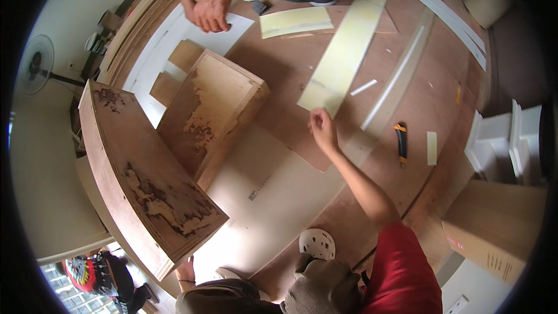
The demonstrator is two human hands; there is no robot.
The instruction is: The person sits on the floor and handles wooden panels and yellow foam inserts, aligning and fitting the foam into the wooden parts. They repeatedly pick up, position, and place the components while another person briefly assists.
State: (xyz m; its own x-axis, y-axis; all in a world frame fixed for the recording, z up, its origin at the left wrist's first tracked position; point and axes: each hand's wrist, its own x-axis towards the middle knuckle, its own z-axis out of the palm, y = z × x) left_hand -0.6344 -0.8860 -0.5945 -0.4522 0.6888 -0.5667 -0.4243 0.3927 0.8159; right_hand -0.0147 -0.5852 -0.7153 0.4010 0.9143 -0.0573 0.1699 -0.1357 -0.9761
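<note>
My right hand [323, 129] is over the near end of a long pale-yellow strip [351, 43], its fingers curled together. Whether they pinch the strip or something small cannot be made out. Low on the left, my left hand [185, 270] is beside the near corner of a long wooden box [145, 157], its fingers mostly hidden. Patches of dark residue mark the box's face. Behind it a second wooden box [224, 90] lies tilted, with similar peeled patches. To the right of my right arm lies a black and orange utility knife [401, 144].
Across from me a co-worker's hand [213, 9] hangs above a white board [238, 28]. A shorter yellow piece [296, 22], a grey block [259, 7] and white strips [447, 17] lie on the floor. A cardboard box [494, 221] stands at right, a fan [38, 67] at left.
</note>
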